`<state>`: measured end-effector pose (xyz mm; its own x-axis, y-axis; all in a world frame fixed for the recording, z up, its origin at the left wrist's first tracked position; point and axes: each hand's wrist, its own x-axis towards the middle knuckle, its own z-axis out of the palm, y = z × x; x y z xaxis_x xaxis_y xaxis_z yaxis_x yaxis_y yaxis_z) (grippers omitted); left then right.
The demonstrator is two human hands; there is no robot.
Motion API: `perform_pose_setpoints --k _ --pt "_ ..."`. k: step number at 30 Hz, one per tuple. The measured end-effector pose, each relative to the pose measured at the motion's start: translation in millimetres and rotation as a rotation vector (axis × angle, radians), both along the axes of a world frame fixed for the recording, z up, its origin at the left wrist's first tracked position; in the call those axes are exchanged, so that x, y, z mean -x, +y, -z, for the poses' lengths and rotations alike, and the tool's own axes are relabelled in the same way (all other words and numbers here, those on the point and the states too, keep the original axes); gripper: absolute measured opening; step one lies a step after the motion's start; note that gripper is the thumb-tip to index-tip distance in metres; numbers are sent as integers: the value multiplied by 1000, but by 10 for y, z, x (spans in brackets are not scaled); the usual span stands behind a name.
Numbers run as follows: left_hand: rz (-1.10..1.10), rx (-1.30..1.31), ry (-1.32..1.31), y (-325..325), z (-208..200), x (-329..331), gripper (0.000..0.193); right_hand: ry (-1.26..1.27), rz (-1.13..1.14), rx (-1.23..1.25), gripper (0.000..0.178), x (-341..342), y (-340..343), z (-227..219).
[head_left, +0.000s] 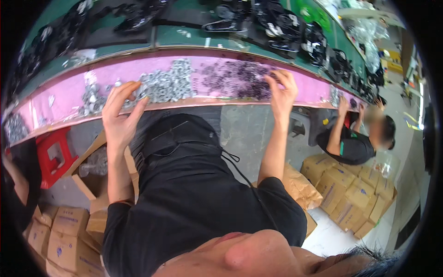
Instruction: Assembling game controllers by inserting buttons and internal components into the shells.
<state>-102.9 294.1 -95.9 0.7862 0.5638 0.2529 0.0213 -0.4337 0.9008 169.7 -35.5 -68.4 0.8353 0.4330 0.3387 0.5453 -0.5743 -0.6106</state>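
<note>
The large pile of small grey parts (170,85) lies on a pink-covered bench (64,98), in front of the person. At the pile's left end is the left hand (123,104), its thumb and index fingertip apart; a looser grey cluster (91,99) lies left of the pile. A scatter of small black parts (244,79) spreads to the pile's right, and the right hand (282,87) is at its far edge. That hand's thumb and index finger are near each other; whether they pinch a part cannot be told. Beyond the pile, a green shelf (170,38) bears glossy black assemblies (316,44). Well right of the pile, a co-worker's hand (343,107) is at the same bench.
</note>
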Motion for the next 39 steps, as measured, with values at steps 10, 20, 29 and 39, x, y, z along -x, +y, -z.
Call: perform_pose_setpoints --k 10,20,29,39 --pt "-199 -63 -42 412 48 114 39 100 56 8 22 8 -61 170" --pt "-251 -3 -48 503 141 191 38 -240 -137 386 47 251 347 -70" --pt "-214 -40 -55 416 101 132 39 -122 -629 326 18 670 1080 539" --pt "-203 -21 -29 409 169 125 40 -64 -717 478 16 622 1162 475"
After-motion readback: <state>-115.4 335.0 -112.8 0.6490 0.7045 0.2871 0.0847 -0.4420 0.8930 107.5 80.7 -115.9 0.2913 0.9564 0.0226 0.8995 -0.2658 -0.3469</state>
